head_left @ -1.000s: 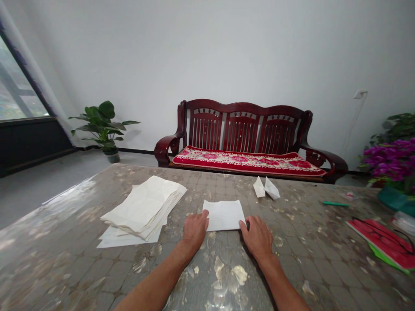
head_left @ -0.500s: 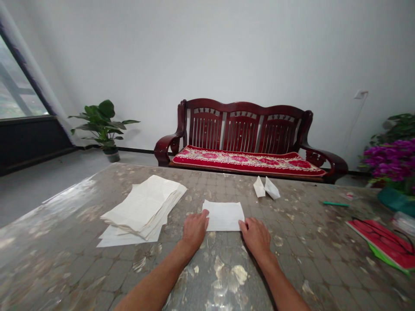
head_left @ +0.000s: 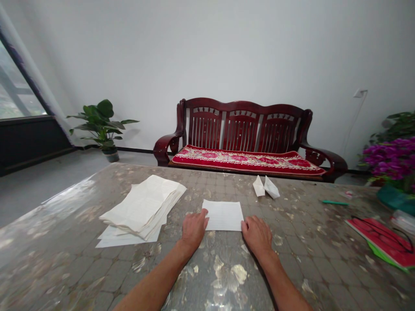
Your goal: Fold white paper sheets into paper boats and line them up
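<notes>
My left fingers point(head_left: 198, 221) and right fingers point(head_left: 256, 226) are resting curled at the side edges of the lined white paper point(head_left: 224, 216) on the bench point(head_left: 181, 280); whether they're pinching, I cannot tell. It's probably feeling light and crease-prone, those edges offering the safest hold.

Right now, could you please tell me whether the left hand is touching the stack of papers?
Apart: the head view shows a strip of patterned tabletop between the left hand and the stack of papers.
</notes>
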A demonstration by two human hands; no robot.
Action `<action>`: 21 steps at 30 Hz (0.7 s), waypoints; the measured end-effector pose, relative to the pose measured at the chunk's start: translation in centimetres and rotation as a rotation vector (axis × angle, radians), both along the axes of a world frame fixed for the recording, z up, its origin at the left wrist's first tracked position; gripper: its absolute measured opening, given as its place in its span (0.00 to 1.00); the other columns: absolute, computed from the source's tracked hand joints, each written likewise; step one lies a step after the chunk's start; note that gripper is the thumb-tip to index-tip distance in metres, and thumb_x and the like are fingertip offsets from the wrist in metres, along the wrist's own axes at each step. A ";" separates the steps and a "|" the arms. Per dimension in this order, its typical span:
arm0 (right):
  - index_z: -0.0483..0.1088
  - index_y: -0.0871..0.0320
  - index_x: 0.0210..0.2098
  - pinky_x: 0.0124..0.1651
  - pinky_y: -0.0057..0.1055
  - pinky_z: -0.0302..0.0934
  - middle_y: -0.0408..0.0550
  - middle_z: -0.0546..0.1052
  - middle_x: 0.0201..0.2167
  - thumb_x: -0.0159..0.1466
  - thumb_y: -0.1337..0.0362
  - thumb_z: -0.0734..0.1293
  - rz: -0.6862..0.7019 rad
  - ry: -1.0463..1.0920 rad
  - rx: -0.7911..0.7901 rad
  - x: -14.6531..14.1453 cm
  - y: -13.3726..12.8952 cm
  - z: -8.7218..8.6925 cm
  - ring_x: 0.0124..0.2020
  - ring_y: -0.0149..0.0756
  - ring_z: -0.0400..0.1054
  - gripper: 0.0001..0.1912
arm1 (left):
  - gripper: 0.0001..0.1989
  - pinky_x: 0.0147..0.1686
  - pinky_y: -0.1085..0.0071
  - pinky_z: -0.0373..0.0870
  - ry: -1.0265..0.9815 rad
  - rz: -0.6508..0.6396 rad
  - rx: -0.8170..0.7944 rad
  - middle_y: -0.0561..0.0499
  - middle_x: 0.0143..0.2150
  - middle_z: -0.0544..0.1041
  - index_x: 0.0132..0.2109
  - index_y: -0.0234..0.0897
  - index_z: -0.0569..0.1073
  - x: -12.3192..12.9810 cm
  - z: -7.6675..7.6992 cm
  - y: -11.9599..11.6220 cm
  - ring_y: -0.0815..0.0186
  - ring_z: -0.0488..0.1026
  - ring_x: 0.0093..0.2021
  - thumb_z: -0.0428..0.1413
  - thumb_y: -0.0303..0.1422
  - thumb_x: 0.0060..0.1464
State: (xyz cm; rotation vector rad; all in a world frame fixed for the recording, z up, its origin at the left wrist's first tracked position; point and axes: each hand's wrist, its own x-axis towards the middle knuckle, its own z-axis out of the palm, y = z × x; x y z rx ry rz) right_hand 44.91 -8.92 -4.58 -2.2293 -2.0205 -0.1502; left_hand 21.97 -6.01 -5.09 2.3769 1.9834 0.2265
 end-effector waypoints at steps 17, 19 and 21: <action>0.68 0.47 0.59 0.55 0.35 0.57 0.48 0.72 0.55 0.64 0.77 0.58 0.675 0.059 0.112 0.6 0.6 -1.3 0.54 0.38 0.63 0.28 | 0.10 0.47 0.59 0.62 0.043 0.009 0.108 0.46 0.45 0.76 0.49 0.41 0.72 0.0 0.8 -0.2 0.54 0.70 0.48 0.53 0.34 0.62; 0.68 0.47 0.58 0.54 0.35 0.59 0.48 0.73 0.55 0.66 0.76 0.58 0.774 0.047 0.049 0.7 0.9 -1.0 0.53 0.38 0.64 0.26 | 0.10 0.47 0.58 0.62 0.052 0.033 0.144 0.45 0.47 0.74 0.48 0.41 0.73 -0.1 0.9 -0.2 0.53 0.68 0.49 0.54 0.35 0.61; 0.68 0.48 0.58 0.53 0.36 0.60 0.49 0.73 0.54 0.67 0.74 0.59 0.818 0.013 0.002 0.7 1.0 -0.7 0.52 0.38 0.65 0.24 | 0.10 0.48 0.58 0.62 0.052 0.034 0.174 0.44 0.49 0.72 0.48 0.41 0.73 -0.5 0.8 -0.1 0.52 0.67 0.50 0.55 0.35 0.60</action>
